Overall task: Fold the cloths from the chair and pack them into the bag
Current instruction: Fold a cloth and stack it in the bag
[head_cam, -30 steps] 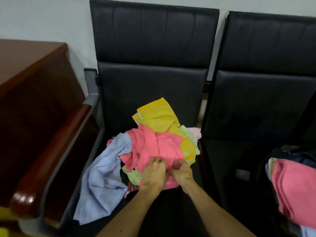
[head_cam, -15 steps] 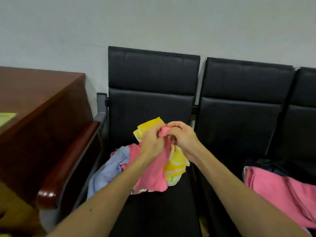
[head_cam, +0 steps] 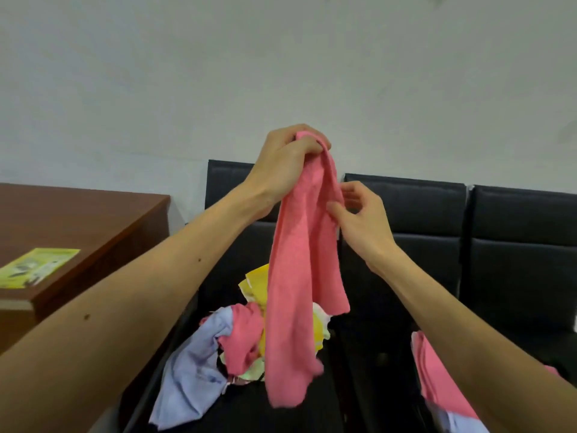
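Pink cloth [head_cam: 299, 276] now lifted clear of the chair [head_cam: 402, 207] pile, hanging at 12 o'clock; left hand [head_cam: 287, 160] grips its top, right hand [head_cam: 359, 210] pinches an edge. Folding can begin.

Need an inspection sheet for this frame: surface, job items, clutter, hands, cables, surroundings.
Surface: black chair seat, partly bare.
Job's things: pink cloth hangs lifted; cloth pile unfolded on the seat; folded cloths at right, bag itself unclear.
Clutter: yellow leaflet on the wooden desk.
Grippers: left hand grips the cloth's top; right hand pinches its edge.
Cables: nothing seen.
Surroundings: plain wall, more black chairs.
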Demonstrator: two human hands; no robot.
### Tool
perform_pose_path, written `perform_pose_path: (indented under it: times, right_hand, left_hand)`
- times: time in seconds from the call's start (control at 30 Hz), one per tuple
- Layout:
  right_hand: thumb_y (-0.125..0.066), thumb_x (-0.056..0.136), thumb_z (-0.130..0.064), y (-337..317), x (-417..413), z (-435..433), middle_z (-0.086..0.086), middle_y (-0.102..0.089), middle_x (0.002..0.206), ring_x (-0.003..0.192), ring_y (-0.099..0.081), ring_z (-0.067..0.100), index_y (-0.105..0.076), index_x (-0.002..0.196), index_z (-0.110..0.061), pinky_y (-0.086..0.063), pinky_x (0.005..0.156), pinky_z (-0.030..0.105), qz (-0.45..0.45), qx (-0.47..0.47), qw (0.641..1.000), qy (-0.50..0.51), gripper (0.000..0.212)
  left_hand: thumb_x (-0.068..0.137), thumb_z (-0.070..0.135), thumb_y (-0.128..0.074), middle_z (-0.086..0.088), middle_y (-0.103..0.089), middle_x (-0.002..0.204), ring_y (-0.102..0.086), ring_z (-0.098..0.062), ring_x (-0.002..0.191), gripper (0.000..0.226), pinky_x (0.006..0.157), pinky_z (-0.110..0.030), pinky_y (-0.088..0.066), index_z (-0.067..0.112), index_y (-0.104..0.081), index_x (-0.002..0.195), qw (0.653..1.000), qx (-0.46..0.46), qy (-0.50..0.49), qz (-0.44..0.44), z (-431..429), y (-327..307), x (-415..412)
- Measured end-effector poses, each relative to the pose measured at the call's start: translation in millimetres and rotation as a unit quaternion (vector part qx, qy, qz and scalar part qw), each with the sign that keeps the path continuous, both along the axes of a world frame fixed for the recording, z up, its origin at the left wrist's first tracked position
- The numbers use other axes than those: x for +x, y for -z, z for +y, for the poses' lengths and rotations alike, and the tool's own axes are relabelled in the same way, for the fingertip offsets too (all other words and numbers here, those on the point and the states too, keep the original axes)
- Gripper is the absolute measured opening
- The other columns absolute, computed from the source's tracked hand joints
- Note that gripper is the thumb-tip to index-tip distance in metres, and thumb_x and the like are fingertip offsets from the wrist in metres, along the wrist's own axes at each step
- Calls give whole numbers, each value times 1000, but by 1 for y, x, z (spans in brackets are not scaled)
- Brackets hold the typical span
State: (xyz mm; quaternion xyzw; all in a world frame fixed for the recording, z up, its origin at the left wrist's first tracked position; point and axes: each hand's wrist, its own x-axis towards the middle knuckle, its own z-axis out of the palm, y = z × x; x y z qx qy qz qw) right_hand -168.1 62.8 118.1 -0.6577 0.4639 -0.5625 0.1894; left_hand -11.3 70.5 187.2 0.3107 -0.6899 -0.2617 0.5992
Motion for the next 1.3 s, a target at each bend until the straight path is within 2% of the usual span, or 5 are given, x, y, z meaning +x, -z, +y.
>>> perform_pose_path:
  times: [0.37, 0.5, 0.63, 1.07, 1.3]
  right_hand:
    - [-50, 97, -7, -62, -30, 78, -3, -69, 81, 76, -61, 9, -70, 88, -18, -47, 64, 21, -166, 0, 985, -44, 24]
    - [-56, 93, -6, -68, -26, 108, -8, -72, 78, 75, -64, 6, -73, 80, -21, -48, 67, 21, -53, -5, 996, -76, 26]
    - [-59, 83, 5, -64, -11, 130, 15, -71, 72, 58, -60, 18, -64, 94, -15, -48, 55, 27, 73, -21, 989, -129, 24]
    - [-88, 60, -38, 34, -16, 143, 3, -63, 108, 89, -68, 14, -38, 119, -23, -60, 77, 31, -19, 92, 987, -134, 79]
    - [-78, 81, -31, 136, -21, 116, -2, -71, 108, 98, -68, 12, -67, 112, -20, -58, 86, 38, 90, 179, 969, -147, 34]
  left_hand:
    - [92, 18, -66, 11, -65, 67, -57, -5, 62, 21, 63, -21, -45, 26, -69, 73, 999, 45, -15, -19, 69, 0, 5]
    - [91, 29, -70, 8, -65, 71, -56, -8, 58, 14, 52, -22, -43, 23, -67, 104, 983, 126, 89, -98, 92, 20, 3]
    - [88, 28, -68, 7, -73, 102, -70, -10, 98, 37, 82, -21, -53, 19, -58, 122, 963, 104, 222, -109, 108, 31, -14]
    - [89, 21, -73, -11, -69, 78, -60, -15, 71, 20, 69, -37, -50, 1, -74, 87, 991, 119, 32, -56, 96, 84, -16]
    - [94, 29, -65, 12, -45, 50, -41, 0, 50, 47, 50, -14, -35, 14, -55, 51, 994, 105, -25, 21, 92, 100, -12]
